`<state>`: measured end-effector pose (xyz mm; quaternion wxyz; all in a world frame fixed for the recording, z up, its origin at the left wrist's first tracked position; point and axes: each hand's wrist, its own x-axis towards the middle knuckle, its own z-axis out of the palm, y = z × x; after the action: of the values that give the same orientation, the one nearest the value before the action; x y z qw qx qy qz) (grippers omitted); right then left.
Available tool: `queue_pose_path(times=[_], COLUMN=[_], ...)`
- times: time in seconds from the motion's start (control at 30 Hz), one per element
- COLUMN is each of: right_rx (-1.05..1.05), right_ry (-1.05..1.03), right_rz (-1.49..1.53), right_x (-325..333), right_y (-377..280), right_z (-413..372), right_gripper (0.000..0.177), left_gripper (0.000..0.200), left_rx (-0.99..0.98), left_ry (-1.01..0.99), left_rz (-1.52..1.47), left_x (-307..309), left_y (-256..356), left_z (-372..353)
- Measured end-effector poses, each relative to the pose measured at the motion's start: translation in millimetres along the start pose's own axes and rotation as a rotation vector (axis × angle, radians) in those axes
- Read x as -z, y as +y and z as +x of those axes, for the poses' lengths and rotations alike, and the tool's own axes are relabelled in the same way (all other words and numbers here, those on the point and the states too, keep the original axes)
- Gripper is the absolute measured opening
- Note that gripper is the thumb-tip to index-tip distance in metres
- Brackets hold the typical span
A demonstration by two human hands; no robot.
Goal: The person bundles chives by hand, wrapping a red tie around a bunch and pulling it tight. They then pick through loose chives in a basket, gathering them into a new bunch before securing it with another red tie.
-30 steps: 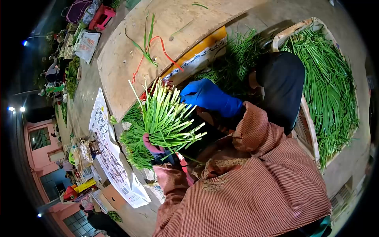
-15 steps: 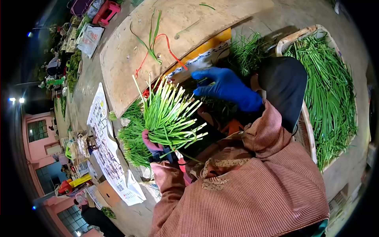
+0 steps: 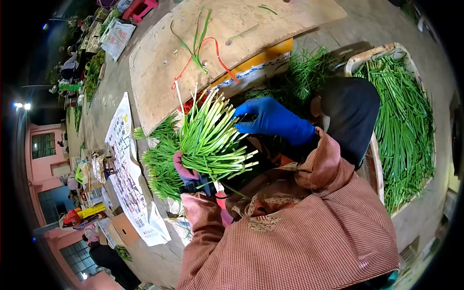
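Note:
My left hand (image 3: 186, 169), in a maroon and dark glove, is wrapped around a thick bunch of green garlic chives (image 3: 210, 137). The pale cut ends of the stems fan out up and to the right. My right hand (image 3: 275, 120), in a blue glove, is right beside those ends, its thumb and fingers apart and its fingertips at the stem tips. More chive bunches (image 3: 162, 164) lie under and left of my left hand. Ahead is a worn wooden board (image 3: 179, 53) with a red tie (image 3: 216, 46) and a few loose green blades (image 3: 195, 48) on it.
To my right stands a pale crate (image 3: 355, 63) heaped with long chives (image 3: 398, 130). Loose greens (image 3: 309, 72) lie beyond my right hand. A printed white sheet (image 3: 128, 179) is on the ground at left. A person in dark clothes (image 3: 113, 263) is at lower left, and a pink stool (image 3: 140, 9) at upper left.
My right hand has moved slightly left and down to the cut ends of the bunch, its fingers drawing closer together. My left hand keeps hold of the chives; the view has shifted slightly.

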<state>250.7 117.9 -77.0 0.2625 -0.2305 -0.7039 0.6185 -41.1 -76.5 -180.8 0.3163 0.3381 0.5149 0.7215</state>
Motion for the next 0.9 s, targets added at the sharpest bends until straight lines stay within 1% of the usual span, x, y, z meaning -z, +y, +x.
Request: queue_pose_path(times=[0.03,0.07,0.13,0.17,0.2,0.27,0.3,0.33,0.4,0.43,0.47,0.53,0.57,0.6,0.67,0.73,0.77,0.8,0.87,0.9], right_rx=[-0.032,-0.031,0.038,0.066,0.066,0.129,0.072,0.074,0.117,0.162,0.162,0.214,0.074,0.074,-0.023,0.009,0.037,0.063,0.053,0.041], right_ry=[-0.049,-0.054,-0.011,0.051,0.044,0.023,0.006,0.005,0.029,0.068,0.065,0.137,0.087,0.085,-0.02,-0.03,-0.045,-0.059,-0.079,-0.095], right_rz=[0.031,0.031,0.252,0.22,0.219,-0.215,-0.294,-0.294,-0.257,-0.21,-0.211,0.045,0.153,0.152,0.131,0.087,0.123,0.159,0.15,0.142], right_x=[0,-1,-5,-8,-9,-11,-16,-17,-21,-24,-26,-29,-26,-22,-14,-13,-13,-13,-14,-15], right_y=[4,6,6,0,0,2,16,15,13,20,25,23,17,9,-7,-12,-13,-13,-11,-8], right_z=[2,2,-2,-4,-2,0,2,1,-2,-4,-5,-8,-14,-16,-18,-18,-18,-19,-20,-21], right_gripper=[0.023,0.023,0.022,0.023,0.023,0.024,0.025,0.025,0.009,0.01,0.01,0.007,0.008,0.008,0.013,0.014,0.014,0.015,0.016,0.017], left_gripper=[0.047,0.033,0.019,0.017,0.018,0.019,0.02,0.02,0.02,0.027,0.037,0.034,0.034,0.035,0.035,0.033,0.034,0.032,0.023,0.023], left_rx=[0.01,-0.072,0.234,0.317,0.192,0.216,0.16,0.157,0.173,0.092,0.01,-0.075,-0.088,-0.08,-0.084,-0.104,-0.152,-0.169,-0.262,-0.262], left_ry=[0.001,-0.103,0.084,0.12,0.016,-0.051,0.024,0.024,0.063,0.047,0.03,-0.076,-0.067,-0.036,-0.062,-0.081,-0.059,-0.064,-0.159,-0.155], left_rz=[0.044,0.146,-0.412,-0.508,-0.431,-0.432,-0.409,-0.409,-0.381,-0.163,0.055,-0.05,0.006,-0.037,0.055,0.072,0.237,0.249,0.321,0.319], left_x=[2,3,5,8,6,-4,-9,-7,-3,-3,-4,-8,-11,-15,-14,-13,-12,-13,-12,-13], left_y=[0,0,-3,-2,-5,2,1,2,3,3,3,2,5,5,10,14,14,14,19,19], left_z=[2,2,5,7,4,6,4,5,5,3,2,9,9,9,13,17,20,23,25,25])
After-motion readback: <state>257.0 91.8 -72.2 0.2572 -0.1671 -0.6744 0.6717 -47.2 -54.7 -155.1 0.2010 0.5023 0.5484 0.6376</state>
